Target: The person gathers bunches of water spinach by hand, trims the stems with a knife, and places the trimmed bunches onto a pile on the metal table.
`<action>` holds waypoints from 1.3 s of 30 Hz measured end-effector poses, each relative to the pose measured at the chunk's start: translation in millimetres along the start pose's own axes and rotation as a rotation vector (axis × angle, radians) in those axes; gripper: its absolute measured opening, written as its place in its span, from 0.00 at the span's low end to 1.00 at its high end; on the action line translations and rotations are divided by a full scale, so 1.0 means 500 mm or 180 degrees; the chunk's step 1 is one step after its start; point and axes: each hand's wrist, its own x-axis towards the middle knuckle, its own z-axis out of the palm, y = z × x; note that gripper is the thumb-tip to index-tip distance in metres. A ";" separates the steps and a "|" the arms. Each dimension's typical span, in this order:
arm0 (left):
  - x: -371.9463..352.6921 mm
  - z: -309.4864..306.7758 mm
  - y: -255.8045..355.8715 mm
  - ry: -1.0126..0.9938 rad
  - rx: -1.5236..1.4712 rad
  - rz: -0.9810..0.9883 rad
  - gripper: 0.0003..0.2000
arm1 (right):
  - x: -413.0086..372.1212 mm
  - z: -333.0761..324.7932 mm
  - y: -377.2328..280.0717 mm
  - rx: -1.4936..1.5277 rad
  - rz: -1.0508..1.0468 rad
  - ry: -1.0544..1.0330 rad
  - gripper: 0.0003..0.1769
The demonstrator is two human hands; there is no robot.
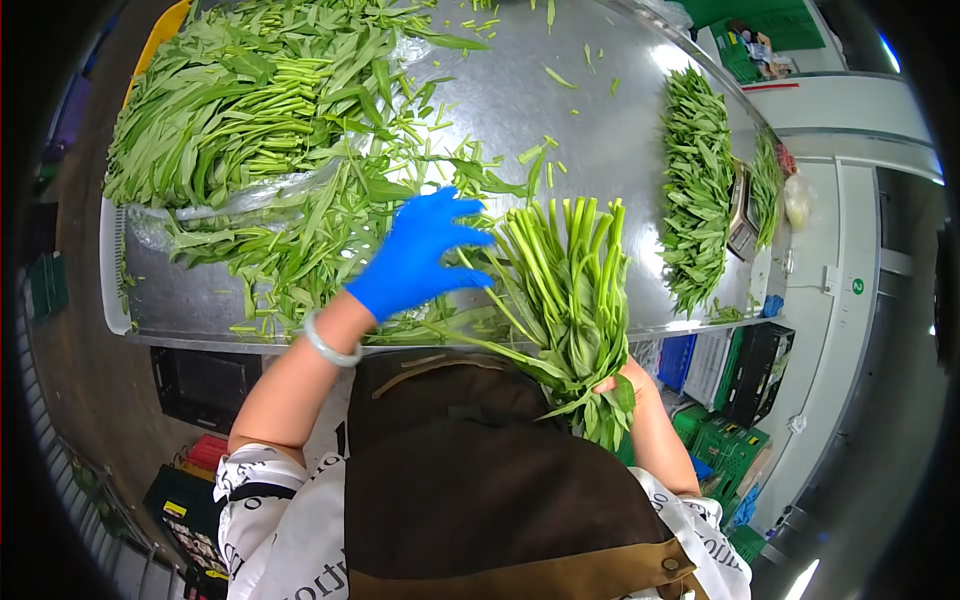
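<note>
My right hand (625, 383) is closed around a bunch of water spinach (575, 275) at the table's front edge. The cut stem ends point away from me and the leaves hang toward my apron; the bunch hides most of the fingers. To its left, my left hand (418, 255) wears a blue glove, its fingers spread with nothing in them. It hovers by the bunch's stems, over loose leaves. A large heap of water spinach (230, 120) covers the table's left side, partly on clear plastic (250, 195).
On the right of the metal table (600, 130) lies a neat row of bunched greens (695, 190), beside a scale-like device (742, 215). Cut stem pieces (540, 155) are scattered mid-table. Green crates (725, 450) stand below at right, a black crate (205, 385) at left.
</note>
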 end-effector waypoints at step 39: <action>0.068 0.033 -0.038 -0.0890 -0.2731 -0.1497 0.12 | 0.034 0.021 -0.030 0.0068 0.0090 -0.0093 0.49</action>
